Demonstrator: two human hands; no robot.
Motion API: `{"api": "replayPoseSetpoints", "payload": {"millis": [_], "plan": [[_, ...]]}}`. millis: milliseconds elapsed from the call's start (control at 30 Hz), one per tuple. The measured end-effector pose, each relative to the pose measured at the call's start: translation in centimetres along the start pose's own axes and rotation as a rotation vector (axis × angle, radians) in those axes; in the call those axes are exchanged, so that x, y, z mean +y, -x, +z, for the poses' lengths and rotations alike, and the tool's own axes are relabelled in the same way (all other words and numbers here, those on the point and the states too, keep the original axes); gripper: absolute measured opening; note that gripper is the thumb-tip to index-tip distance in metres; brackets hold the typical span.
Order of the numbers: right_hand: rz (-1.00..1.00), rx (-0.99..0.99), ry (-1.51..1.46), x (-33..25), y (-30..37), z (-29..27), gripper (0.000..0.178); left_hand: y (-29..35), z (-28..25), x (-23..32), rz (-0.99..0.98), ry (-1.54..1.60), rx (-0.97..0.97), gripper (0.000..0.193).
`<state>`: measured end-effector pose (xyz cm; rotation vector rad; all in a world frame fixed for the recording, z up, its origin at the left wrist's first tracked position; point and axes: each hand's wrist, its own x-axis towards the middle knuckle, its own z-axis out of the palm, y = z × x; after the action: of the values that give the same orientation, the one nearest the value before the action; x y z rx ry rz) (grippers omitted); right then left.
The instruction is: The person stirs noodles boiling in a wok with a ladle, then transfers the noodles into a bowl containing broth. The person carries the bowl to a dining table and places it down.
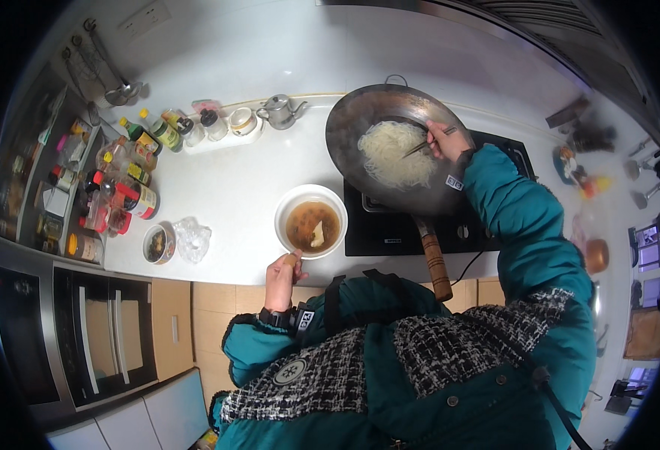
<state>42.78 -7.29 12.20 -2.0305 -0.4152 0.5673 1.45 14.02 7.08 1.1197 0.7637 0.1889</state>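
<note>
Over the wok (pixel 348 157), my right hand (pixel 450 142) is closed around a pair of chopsticks (pixel 416 150). Their tips reach into pale noodles (pixel 393 154) lying in the wok's middle. My left hand (pixel 281 279) pinches the near rim of a white bowl (pixel 281 217) standing on the counter to the wok's left. Brown broth (pixel 303 217) fills part of the bowl, with a pale lump (pixel 317 234) in it. Toward me sticks out the wok's wooden handle (pixel 435 262).
Beneath the wok is a black gas stove (pixel 390 236). Many bottles and jars (pixel 127 195) crowd the counter's left end. A small tub (pixel 158 244) and a clear plastic bag (pixel 192 240) lie left of the bowl. Along the wall stands a metal teapot (pixel 279 111).
</note>
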Motion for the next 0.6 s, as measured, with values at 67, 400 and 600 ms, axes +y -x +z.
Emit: {"api": "replayPoseSetpoints", "payload": {"millis": [67, 400, 600], "plan": [[0.009, 0.019, -0.02, 0.2, 0.2, 0.7, 0.04, -0.1, 0.2, 0.1, 0.001, 0.026, 0.013, 0.027], [0.167, -0.136, -0.393, 0.4, 0.9, 2.0, 0.04, -1.5, 1.2, 0.3, -0.093, -0.036, 0.049, 0.025], [0.191, -0.144, -0.505, 1.0, 1.1, 2.0, 0.037, -2.3, 1.4, 0.2, -0.112, -0.073, 0.024, 0.026]]}}
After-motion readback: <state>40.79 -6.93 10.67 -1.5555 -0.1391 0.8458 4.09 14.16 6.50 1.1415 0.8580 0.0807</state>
